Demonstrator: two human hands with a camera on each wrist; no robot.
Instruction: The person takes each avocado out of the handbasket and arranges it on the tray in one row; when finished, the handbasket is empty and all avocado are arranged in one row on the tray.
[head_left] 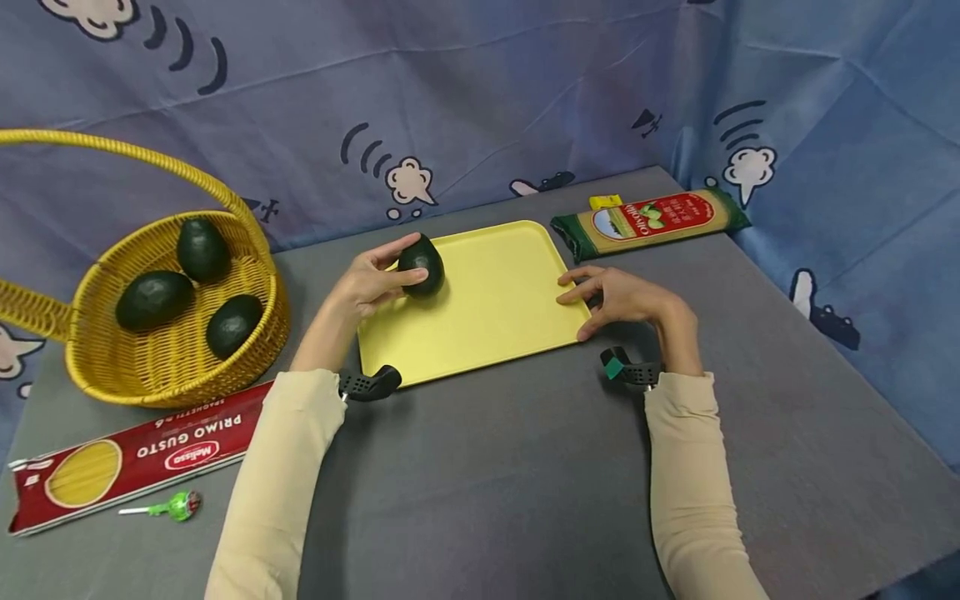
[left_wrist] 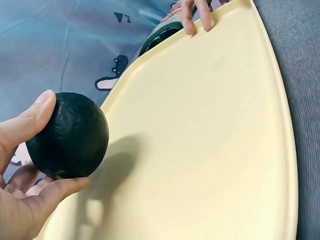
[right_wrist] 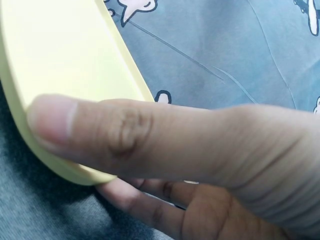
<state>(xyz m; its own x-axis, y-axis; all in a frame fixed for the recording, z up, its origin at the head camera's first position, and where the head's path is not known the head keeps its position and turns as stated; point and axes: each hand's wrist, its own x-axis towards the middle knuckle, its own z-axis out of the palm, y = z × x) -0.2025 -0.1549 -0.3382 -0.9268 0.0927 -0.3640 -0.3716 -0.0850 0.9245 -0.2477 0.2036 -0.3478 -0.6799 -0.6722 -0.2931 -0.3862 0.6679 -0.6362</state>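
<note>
My left hand [head_left: 367, 283] grips a dark green avocado [head_left: 422, 268] between thumb and fingers. It holds the fruit above the left end of a yellow tray [head_left: 495, 300], and the avocado's shadow falls on the tray in the left wrist view. At the tray's right end, my right hand [head_left: 618, 298] holds the rim near the front corner. Its thumb [right_wrist: 55, 120] overlaps the corner in the right wrist view, with another finger at the outer rim. Two of its fingertips [left_wrist: 206, 22] reach inside the far edge in the left wrist view.
A yellow wicker basket [head_left: 277, 321] with a tall handle holds three avocados at left. Before it lie a red spaghetti pack [head_left: 150, 454] and a green-wrapped lollipop [head_left: 180, 506]. Behind the tray's right end are a green-and-red pack [head_left: 652, 221] and a small yellow item [head_left: 604, 202].
</note>
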